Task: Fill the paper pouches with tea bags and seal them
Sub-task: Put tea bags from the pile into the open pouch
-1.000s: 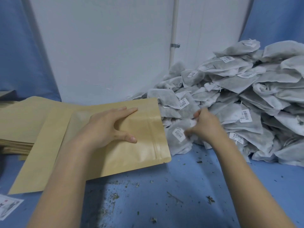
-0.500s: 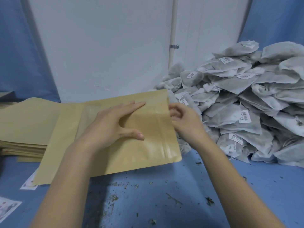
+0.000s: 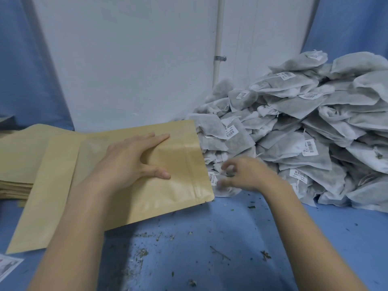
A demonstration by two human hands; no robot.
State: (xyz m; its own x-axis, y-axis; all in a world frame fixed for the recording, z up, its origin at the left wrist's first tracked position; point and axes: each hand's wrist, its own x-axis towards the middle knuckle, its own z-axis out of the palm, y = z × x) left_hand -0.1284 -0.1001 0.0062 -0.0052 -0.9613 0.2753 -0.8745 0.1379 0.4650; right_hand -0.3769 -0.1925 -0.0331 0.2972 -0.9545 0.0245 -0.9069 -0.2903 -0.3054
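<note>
L hand (image 3: 134, 160) presses pouch (image 3: 172, 185) flat, mouth facing R; R hand (image 3: 241, 175), blurred, grip indeterminate, is nearer tea bags (image 3: 294, 143) directly R of mouth.

A small packing workroom, not a home. At right a big heap of grey-white non-woven tea bags with barcode tags (image 3: 298, 131) is banked against a plain white wall (image 3: 130, 59). At left lies a stack of flat brown kraft-paper pouches (image 3: 19, 156). Dried leaf crumbs litter the blue cloth-covered tabletop (image 3: 210, 248).
</note>
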